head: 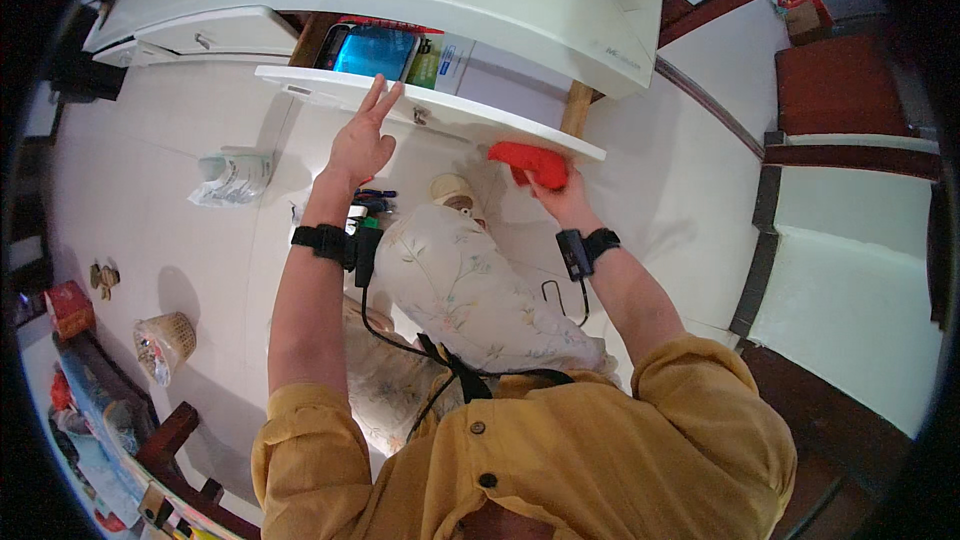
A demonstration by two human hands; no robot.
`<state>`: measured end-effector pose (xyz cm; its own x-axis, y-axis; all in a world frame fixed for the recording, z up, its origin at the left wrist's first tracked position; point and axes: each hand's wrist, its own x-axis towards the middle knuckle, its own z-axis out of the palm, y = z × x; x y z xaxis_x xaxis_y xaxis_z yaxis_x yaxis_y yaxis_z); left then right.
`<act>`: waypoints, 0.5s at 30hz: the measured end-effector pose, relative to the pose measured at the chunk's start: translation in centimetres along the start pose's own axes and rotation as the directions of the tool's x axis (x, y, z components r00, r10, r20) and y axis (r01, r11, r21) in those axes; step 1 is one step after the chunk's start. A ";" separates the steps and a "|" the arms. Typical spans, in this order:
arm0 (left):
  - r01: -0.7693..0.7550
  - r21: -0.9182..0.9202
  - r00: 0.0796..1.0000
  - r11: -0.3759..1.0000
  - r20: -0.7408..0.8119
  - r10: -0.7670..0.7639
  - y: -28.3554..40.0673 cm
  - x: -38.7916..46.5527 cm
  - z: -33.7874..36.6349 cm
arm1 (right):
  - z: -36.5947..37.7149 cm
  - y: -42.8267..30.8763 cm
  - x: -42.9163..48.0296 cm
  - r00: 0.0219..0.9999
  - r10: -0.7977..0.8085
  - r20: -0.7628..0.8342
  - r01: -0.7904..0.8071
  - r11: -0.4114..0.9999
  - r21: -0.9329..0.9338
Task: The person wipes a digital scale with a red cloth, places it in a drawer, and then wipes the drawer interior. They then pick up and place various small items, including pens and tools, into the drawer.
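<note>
A white drawer [480, 109] stands pulled out of a white cabinet [480, 4]. My left hand [364, 141] rests its extended fingers on the top edge of the drawer front, holding nothing. In my right hand [562, 195] is a bunched red cloth [531, 162], close against the right part of the drawer front; contact cannot be told. Inside the drawer lie a shiny blue flat item [373, 52], a green packet [425, 64] and a white and blue box [454, 64]. A metal fitting [420, 115] sits on the drawer front.
Several hand tools [375, 199] lie on the floor by my left forearm. Farther left are a plastic bag [234, 176] and a lined wastebasket [171, 337]. My bent knee [457, 270] is below the drawer. Cables run from both wrist bands.
</note>
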<state>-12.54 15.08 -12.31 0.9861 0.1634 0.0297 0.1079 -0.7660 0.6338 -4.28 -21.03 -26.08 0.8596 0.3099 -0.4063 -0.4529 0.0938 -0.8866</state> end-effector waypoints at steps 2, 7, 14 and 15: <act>0.031 0.015 0.999 0.999 0.031 -0.031 0.2 0.0 -0.3 | 4.1 0.0 1.6 0.993 0.017 0.121 -0.037 0.986 0.160; 0.039 0.062 0.999 0.997 0.033 -0.041 0.7 0.1 -1.0 | 18.1 -0.1 4.9 0.853 0.221 0.472 -0.506 0.566 0.650; 0.056 0.053 0.994 0.997 0.086 -0.060 0.9 0.0 -1.8 | 21.3 0.7 6.6 0.839 0.388 0.382 -0.509 0.808 0.296; 0.063 0.048 0.993 0.997 0.093 -0.067 0.9 0.0 -1.9 | 19.9 0.9 6.6 0.840 0.420 0.344 -0.517 0.813 0.270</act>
<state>-12.73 15.56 -10.28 0.9841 0.1556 -0.0853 0.1755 -0.7834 0.5963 -3.70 -0.11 -25.12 0.4503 0.6250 -0.6376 -0.8760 0.1711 -0.4510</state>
